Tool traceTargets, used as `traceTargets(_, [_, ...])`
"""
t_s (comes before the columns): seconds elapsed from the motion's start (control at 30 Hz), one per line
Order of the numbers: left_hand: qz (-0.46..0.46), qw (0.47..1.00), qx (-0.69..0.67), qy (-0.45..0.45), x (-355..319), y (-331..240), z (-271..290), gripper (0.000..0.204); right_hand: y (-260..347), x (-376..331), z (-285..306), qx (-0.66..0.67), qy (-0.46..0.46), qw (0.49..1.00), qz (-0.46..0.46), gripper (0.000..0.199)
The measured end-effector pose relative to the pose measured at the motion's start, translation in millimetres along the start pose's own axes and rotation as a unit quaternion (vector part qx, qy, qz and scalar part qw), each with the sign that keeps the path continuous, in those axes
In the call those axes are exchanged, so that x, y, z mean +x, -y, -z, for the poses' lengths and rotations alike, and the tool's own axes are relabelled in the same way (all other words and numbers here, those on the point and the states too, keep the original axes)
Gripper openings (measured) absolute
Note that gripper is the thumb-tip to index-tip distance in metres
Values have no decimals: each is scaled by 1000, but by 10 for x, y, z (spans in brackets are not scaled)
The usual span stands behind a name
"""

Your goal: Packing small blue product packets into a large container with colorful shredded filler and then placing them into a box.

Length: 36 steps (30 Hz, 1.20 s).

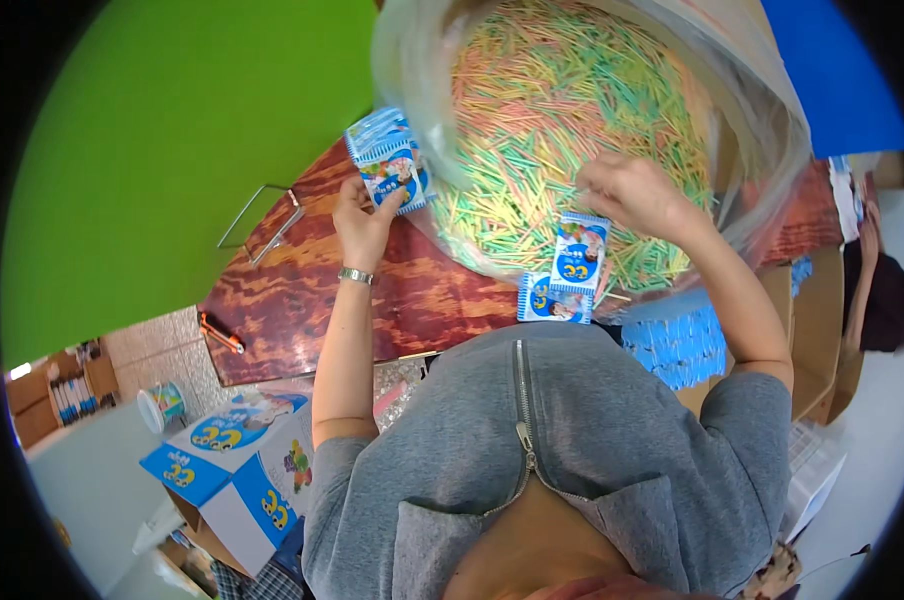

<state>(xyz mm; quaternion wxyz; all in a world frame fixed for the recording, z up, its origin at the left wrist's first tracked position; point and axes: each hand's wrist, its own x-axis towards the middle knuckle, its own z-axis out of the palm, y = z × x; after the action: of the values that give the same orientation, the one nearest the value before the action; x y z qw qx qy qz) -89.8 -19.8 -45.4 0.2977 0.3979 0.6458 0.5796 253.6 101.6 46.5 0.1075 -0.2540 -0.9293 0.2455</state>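
Over the wood-grain table (302, 310): left hand (364, 222) grasps a blue-and-white packet (389, 160) upright, mouth toward the clear bag (772, 130) of pastel sticks (562, 120). Right hand (634, 192) is closed among those sticks, grip contents unclear. Best practice, judged: pinch few, keep packet steady.

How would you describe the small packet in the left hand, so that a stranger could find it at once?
Start at the big clear plastic bag of pastel-coloured thin sticks. At its left edge, over the reddish-brown wooden board, the left hand holds a small blue-and-white printed packet. Unlike the two similar packets lying near the right hand, it is lifted up.
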Motion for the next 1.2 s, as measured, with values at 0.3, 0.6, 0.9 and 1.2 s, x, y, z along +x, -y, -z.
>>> traceTargets(0.3, [-96, 947, 292, -90, 3, 290, -388, 56, -164, -457, -468, -178, -37, 982, -47, 35])
traceTargets(0.6, [-260, 867, 405, -127, -218, -243, -489, 57, -60, -519, -351, -225, -108, 968, 11, 22])
traceTargets(0.9, [19, 944, 29, 327, -712, -729, -1062, 29, 203, -207, -57, -56, -154, 984, 74, 15])
traceTargets(1.2, [67, 958, -35, 277, -665, -828, -977, 16, 240, 160, -267, 173, -143, 968, 107, 15])
